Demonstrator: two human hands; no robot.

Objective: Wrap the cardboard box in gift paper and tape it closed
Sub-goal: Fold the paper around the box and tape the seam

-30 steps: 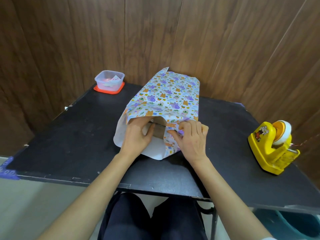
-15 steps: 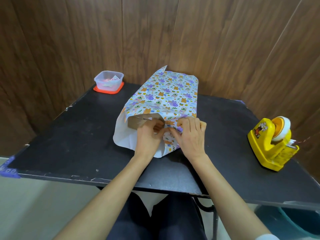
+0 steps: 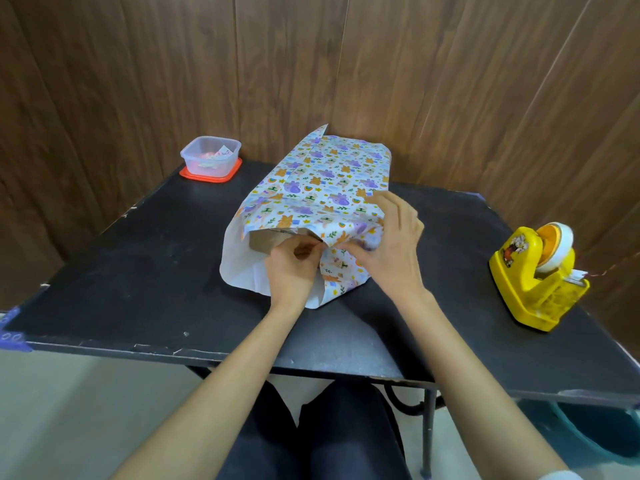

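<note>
Brown cardboard box (image 3: 268, 241) lies in the middle of the black rectangular table (image 3: 138, 271), with its long side pointing away from me. It is almost fully covered by the patterned gift paper (image 3: 322, 181), white with small purple, orange and green figures. I see only a strip of brown cardboard at the near end, under the paper edge, where the wrap is open. At the left of that end the white inner side of the paper hangs out and rests on the table. At the far end one paper corner stands up.

The left hand (image 3: 294, 271) is at the open near end. Its fingers are curled, and thumb and forefinger pinch the paper edge just in front of the box. The right hand (image 3: 393, 251) lies over the near right corner of the box. Its thumb presses a fold of paper close to the left fingertips, its forefinger stretches along the top, and the other fingers bend around the paper at the corner.

A yellow plastic tape dispenser (image 3: 530, 282) with a white roll stands near the right edge of the table, well apart from the box. A clear plastic container (image 3: 210, 155) sits on a red lid at the far left corner; I cannot tell what is inside. Behind the table is a dark wooden panel wall (image 3: 346, 64).
</note>
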